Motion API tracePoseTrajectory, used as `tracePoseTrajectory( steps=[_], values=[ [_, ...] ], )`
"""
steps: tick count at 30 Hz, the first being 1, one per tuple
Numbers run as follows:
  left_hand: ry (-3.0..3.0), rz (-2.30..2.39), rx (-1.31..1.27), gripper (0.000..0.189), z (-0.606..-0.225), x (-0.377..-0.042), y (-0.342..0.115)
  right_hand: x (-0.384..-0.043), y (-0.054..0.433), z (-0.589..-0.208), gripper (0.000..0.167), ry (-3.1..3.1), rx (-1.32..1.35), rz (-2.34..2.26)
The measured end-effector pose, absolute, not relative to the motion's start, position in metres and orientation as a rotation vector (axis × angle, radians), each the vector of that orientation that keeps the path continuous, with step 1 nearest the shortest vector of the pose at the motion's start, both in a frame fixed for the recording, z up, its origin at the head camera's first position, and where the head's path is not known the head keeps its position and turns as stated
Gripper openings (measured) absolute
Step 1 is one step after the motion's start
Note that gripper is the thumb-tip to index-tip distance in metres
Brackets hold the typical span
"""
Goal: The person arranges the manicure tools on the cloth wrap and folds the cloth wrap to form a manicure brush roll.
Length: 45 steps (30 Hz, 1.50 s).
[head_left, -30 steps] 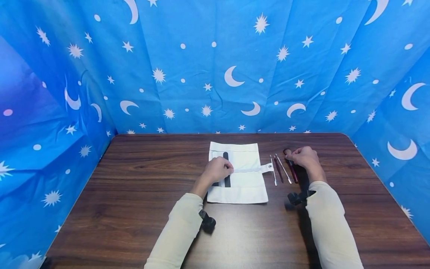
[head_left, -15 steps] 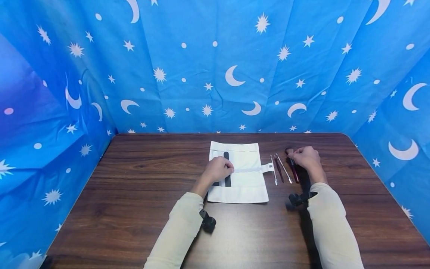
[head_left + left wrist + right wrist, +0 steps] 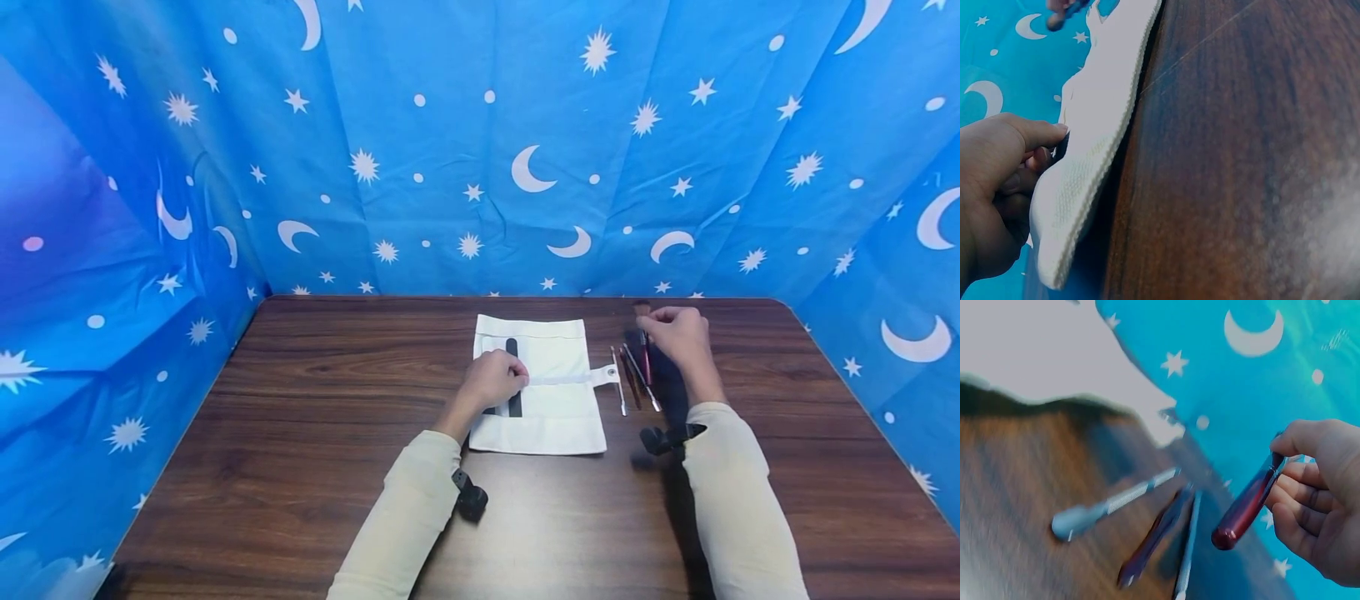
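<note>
My right hand (image 3: 681,337) pinches a makeup brush (image 3: 1246,511) with a dark red handle. Its bristles (image 3: 642,308) point away, and the handle's rounded end hangs over the tools lying on the table. On the open white fabric pouch (image 3: 558,433) is my left hand (image 3: 495,379), thumb and fingers closed at the middle pocket's edge. It seems to pinch the fabric there; the fingertips are partly hidden. A black flat strip (image 3: 512,346), like a nail file, stands in the pouch under this hand. Part of another dark strip shows beside it.
Right of the pouch's snap tab (image 3: 606,375) lie a thin metal tool (image 3: 618,383), a dark red tool (image 3: 632,379) and a silver metal tool (image 3: 641,379). All rest on a dark wooden table (image 3: 300,400). Blue star-and-moon cloth (image 3: 450,150) hangs around it.
My right hand has lifted the makeup brush off the table and moved it slightly away and up. My left hand stays on the pouch. The head view has shifted a little.
</note>
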<state>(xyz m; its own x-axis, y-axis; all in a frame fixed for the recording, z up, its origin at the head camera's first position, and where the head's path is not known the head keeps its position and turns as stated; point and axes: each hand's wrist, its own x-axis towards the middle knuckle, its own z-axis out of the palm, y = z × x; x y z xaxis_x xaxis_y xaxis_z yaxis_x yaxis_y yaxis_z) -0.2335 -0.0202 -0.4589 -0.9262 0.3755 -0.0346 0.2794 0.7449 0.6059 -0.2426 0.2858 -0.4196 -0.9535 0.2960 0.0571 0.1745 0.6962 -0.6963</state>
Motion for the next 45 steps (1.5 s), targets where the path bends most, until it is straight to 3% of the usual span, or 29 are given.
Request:
tracePoseTrajectory(
  steps=[12, 28, 45],
  values=[
    [2.795, 0.920, 0.523, 0.014, -0.459, -0.234, -0.021, -0.254, 0.240, -0.397, 0.041, -2.505, -0.366, 1.633],
    [2.803, 0.910, 0.522, 0.015, -0.460, -0.233, -0.019, -0.272, 0.183, -0.429, 0.037, -2.372, -0.418, 1.923],
    [2.797, 0.909, 0.517, 0.016, -0.456, -0.231, -0.019, -0.277, 0.164, -0.444, 0.033, -2.458, -0.268, 2.035]
  ],
)
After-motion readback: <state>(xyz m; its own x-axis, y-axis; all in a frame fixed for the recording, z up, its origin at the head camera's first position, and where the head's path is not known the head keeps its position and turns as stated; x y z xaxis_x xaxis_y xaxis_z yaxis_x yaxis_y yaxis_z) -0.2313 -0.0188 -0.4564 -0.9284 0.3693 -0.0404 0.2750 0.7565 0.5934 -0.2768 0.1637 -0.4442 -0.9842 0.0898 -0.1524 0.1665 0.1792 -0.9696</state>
